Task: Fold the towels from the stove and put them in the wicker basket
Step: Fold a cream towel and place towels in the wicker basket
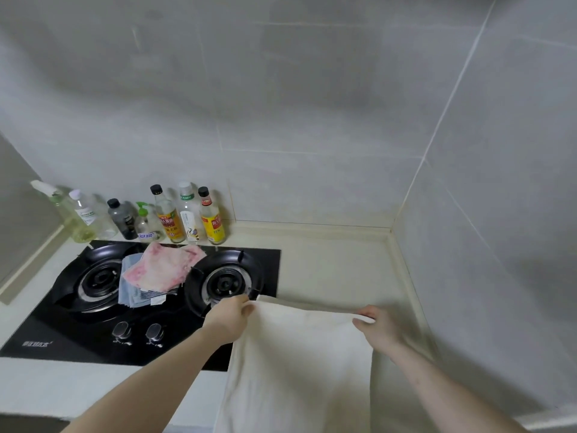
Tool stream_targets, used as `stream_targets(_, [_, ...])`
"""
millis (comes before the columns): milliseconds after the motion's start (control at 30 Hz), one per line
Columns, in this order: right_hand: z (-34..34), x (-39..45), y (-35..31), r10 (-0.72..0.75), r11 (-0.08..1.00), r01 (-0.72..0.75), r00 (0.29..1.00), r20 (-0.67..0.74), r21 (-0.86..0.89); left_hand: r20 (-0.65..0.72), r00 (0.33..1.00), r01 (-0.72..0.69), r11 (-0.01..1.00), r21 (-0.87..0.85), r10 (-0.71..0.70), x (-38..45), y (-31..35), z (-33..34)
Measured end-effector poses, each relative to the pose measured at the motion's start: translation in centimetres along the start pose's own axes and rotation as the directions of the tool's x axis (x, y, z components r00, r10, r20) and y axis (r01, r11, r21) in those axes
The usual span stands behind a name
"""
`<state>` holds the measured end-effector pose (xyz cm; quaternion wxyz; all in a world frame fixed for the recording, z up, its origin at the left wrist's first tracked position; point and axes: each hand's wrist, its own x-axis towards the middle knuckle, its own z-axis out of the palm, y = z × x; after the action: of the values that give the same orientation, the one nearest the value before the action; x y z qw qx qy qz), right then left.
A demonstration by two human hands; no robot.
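A cream towel (299,364) hangs stretched between both hands in front of the desk (337,270), to the right of the black stove (62,332). The left hand (229,320) pinches the top left corner, thumb and fingers closed on the cloth just in front of the right burner (226,284). The right hand (379,328) pinches the top right corner the same way. The top edge runs nearly taut between them, a little lower on the right, and the rest of the cloth drops out of the bottom of the view, so its lower edge cannot be seen.

More towels wait on the stove: a pink and white towel (162,265) lies on top of a blue towel (128,282) and what looks like a striped towel (156,295), heaped between the two burners. A row of bottles (175,214) stands against the wall behind. The wicker basket is not in view.

The step in hand seems to be the first fold of the cream towel. To do it well, level the two corners first, so the top edge is straight. Then either bring the hands together so corner meets corner, or lay the cloth flat on the bare desk to the right and fold it there. Keep the pinch right at the corners and keep light tension, so that the edges line up and no crease sets in crooked. Keep the hanging cloth off the burner grate, where it could snag.
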<state>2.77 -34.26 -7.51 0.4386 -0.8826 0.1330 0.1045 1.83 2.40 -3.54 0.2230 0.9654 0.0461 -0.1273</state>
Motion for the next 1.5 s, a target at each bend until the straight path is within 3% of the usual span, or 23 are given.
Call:
stream_targets(900, [4.7,8.6,2.7,0.144,0.969,-0.140,0.990,0.006,-0.205,0.159,0.987,-0.020,0.981,0.192,-0.011,10.8,0.7,3.9])
stream_targets(1400, [6.6,11.3,4.0,0.192,0.942,-0.191,0.981,-0.023,-0.276,0.014,1.000,0.011,0.970,0.244,-0.015,11.5,1.4,4.4])
stream_targets(1500, [6.8,11.3,4.0,0.174,0.923,-0.178,0.984,-0.041,-0.341,-0.038,0.998,-0.028,0.924,0.382,0.046,11.2,1.9,4.8])
